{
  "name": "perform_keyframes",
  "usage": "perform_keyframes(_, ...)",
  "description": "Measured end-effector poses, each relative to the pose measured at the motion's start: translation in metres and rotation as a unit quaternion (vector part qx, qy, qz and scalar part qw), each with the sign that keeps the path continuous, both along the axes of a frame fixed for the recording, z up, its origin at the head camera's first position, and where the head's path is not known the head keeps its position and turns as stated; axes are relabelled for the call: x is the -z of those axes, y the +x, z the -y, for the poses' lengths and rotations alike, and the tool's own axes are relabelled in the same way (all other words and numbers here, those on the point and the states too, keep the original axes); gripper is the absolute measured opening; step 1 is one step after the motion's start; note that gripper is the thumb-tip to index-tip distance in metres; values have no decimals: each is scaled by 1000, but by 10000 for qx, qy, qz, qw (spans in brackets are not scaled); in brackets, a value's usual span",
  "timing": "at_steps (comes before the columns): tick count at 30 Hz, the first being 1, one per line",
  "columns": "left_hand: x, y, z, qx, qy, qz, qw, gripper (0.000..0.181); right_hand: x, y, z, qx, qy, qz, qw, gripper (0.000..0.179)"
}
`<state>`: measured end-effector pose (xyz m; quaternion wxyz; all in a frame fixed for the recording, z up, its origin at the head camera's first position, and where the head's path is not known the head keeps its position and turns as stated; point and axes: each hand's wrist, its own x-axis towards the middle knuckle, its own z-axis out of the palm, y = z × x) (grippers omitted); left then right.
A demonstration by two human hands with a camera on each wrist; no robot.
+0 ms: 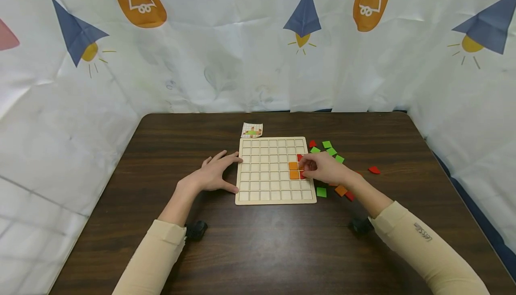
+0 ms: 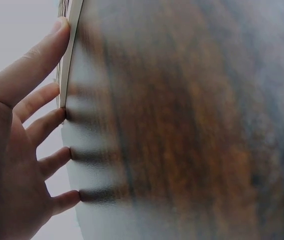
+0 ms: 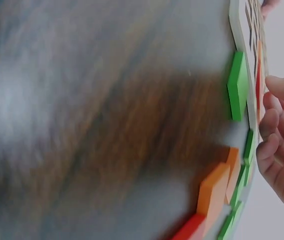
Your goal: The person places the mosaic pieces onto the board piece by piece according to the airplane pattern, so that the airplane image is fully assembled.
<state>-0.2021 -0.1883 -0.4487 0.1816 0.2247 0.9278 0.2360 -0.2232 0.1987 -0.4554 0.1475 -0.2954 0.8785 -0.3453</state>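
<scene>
A pale wooden grid board (image 1: 264, 169) lies on the table. My left hand (image 1: 211, 172) is spread at its left side, thumb and a fingertip touching the edge. In the left wrist view the thumb (image 2: 36, 62) lies on the board's rim and the other fingers reach downward. My right hand (image 1: 326, 167) is over the board's right side, fingers curled, thumb and index fingertips pinching at a red tile (image 1: 302, 175), partly hidden. Two orange tiles (image 1: 294, 175) sit in cells beside it, and another red tile (image 1: 299, 157) lies just above.
A small pattern card (image 1: 252, 130) lies behind the board. Several green tiles (image 1: 331, 151) are scattered to its right, with orange tiles (image 1: 341, 190) and red tiles (image 1: 350, 196) under and near the right forearm. A single red piece (image 1: 374, 170) lies farther right.
</scene>
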Motion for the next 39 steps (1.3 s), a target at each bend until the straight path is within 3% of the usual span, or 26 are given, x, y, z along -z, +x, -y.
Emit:
perform_keyframes(18, 3, 0, 1, -9, 15, -13, 10000, 91, -5, -20, -48, 805, 14, -61, 9967, 18)
perform_keyframes(28, 3, 0, 1, -9, 8, -39, 10000, 91, 1, -27, -71, 1480, 43, -27, 9890, 19)
perform_keyframes(39, 0, 1, -1, -15, -23, -9, 10000, 91, 8, -32, -76, 2165, 289, -35, 9758, 37)
